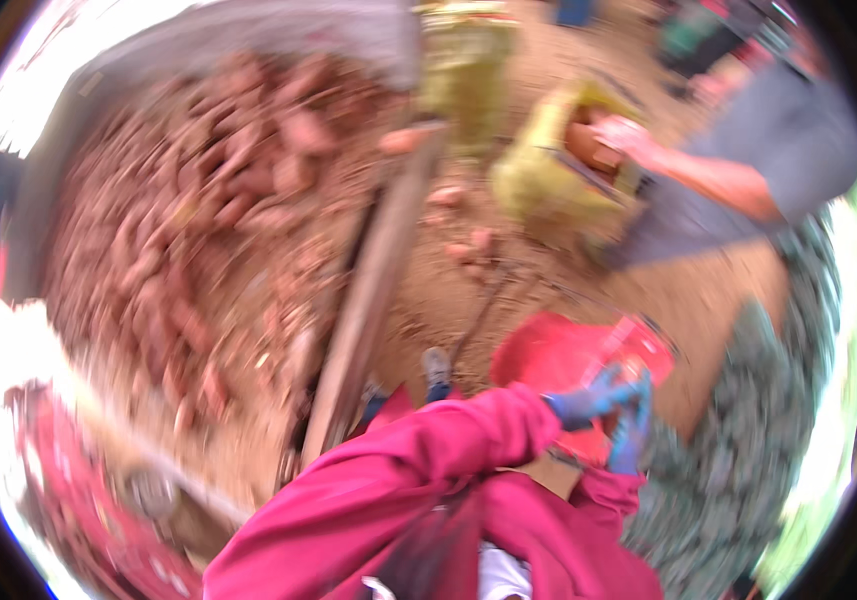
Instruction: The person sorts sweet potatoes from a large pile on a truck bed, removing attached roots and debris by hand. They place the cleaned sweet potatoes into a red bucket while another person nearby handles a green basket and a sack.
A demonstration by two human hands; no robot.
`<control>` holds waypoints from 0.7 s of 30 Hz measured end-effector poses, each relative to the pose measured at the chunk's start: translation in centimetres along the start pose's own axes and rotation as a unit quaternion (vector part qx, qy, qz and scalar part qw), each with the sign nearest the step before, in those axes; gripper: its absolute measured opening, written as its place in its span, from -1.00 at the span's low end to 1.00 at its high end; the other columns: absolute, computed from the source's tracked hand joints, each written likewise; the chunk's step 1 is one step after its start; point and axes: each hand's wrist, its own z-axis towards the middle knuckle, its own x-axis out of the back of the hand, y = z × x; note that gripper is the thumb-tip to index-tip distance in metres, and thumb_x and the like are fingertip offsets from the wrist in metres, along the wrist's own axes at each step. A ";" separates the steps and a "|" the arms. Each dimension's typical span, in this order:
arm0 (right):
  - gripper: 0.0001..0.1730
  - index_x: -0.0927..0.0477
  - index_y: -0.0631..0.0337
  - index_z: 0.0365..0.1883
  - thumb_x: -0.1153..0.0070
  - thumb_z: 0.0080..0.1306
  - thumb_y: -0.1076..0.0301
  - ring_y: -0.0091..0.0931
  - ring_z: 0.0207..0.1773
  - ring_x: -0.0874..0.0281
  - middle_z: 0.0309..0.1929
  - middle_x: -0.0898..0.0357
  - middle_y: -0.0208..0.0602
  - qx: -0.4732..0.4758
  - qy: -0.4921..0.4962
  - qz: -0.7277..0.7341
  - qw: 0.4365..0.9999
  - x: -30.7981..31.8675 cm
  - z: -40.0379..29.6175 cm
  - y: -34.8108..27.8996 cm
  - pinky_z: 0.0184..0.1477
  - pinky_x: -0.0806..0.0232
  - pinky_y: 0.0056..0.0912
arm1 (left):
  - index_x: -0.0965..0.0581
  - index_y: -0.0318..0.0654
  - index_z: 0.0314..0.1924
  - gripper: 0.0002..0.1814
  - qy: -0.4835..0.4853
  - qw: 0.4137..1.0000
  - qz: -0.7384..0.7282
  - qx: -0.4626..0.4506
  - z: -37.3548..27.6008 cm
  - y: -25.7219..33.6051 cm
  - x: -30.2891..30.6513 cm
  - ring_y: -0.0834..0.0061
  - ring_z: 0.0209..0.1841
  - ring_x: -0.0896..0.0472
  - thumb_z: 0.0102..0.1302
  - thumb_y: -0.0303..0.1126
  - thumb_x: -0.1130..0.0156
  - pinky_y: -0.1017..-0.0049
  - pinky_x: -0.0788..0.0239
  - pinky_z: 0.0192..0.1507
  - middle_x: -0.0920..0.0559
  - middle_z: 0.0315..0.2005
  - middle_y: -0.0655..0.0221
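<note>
Both my hands wear blue gloves and are close together over a red plastic basin point(541, 349), at the lower right of the head view. My left hand point(586, 401) reaches across from the left, its fingers pointing towards my right hand point(629, 431). The right hand points upward, with its fingers close to those of the left. Something brownish shows between the hands, but blur hides what it is and whether either hand grips it. The basin stands on the dirt floor, partly covered by my hands.
Sweet potatoes point(248, 165) lie heaped on soil at left, behind a long wooden beam point(376, 300). A co-worker's hand point(619, 135) reaches into a yellow woven sack point(533, 176). Another yellow sack point(466, 75) stands beyond. Loose tubers point(481, 244) dot the floor; dark green sheeting point(736, 420) lies right.
</note>
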 end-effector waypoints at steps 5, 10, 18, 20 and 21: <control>-0.32 -0.40 0.34 0.38 -0.08 0.49 0.00 -0.12 0.34 -0.44 0.34 -0.45 0.12 0.035 0.089 -0.496 0.863 2.6 8.0 13.5 0.38 -0.27 -0.06 | -0.50 -0.28 0.25 -0.45 0.189 0.950 0.250 -0.008 -9.0 5.5 8.4 -0.06 0.30 -0.48 0.35 -0.12 -0.24 0.14 -0.32 0.35 -0.50 0.25 -0.10; -0.49 -0.46 0.39 0.32 -0.05 0.52 0.27 -0.16 0.33 -0.46 0.30 -0.50 0.06 0.273 -0.159 -0.272 0.909 -14.8 9.7 -1.5 0.38 -0.25 -0.14 | -0.57 -0.24 0.02 -0.54 0.646 0.614 0.419 -0.175 -32.3 10.2 20.9 0.06 0.04 -0.57 0.17 -0.19 -0.41 0.13 -0.39 0.12 -0.63 -0.07 0.13; -0.57 -0.62 0.19 0.19 -0.16 0.33 0.42 -0.13 0.04 -0.61 0.03 -0.65 -0.04 0.469 -0.482 -0.103 0.733 -54.0 -7.1 -22.5 0.18 -0.39 -0.16 | -0.52 -0.16 0.14 -0.33 0.766 0.457 0.347 0.288 -55.9 3.7 29.9 0.10 0.09 -0.56 0.14 0.07 -0.43 0.14 -0.40 0.09 -0.58 -0.02 0.12; -0.42 -0.52 -0.04 0.35 -0.11 0.33 0.45 -0.12 0.34 -0.43 0.30 -0.52 -0.19 0.686 -0.375 -0.192 0.594 -63.2 -12.5 -26.4 0.40 -0.22 -0.01 | -0.56 -0.19 0.02 -0.45 0.786 0.540 0.282 0.102 -57.6 2.7 28.8 0.11 0.00 -0.57 0.11 -0.07 -0.49 0.18 -0.42 0.03 -0.59 -0.11 0.14; -0.36 -0.49 -0.08 0.37 -0.09 0.28 0.46 -0.15 0.45 -0.31 0.37 -0.45 -0.21 0.743 -0.318 -0.173 0.562 -67.1 -14.9 -28.4 0.47 -0.12 0.02 | -0.58 -0.21 -0.04 -0.51 0.807 0.545 0.224 -0.039 -58.7 2.5 28.4 0.11 -0.03 -0.57 0.09 -0.13 -0.50 0.19 -0.41 0.02 -0.59 -0.15 0.16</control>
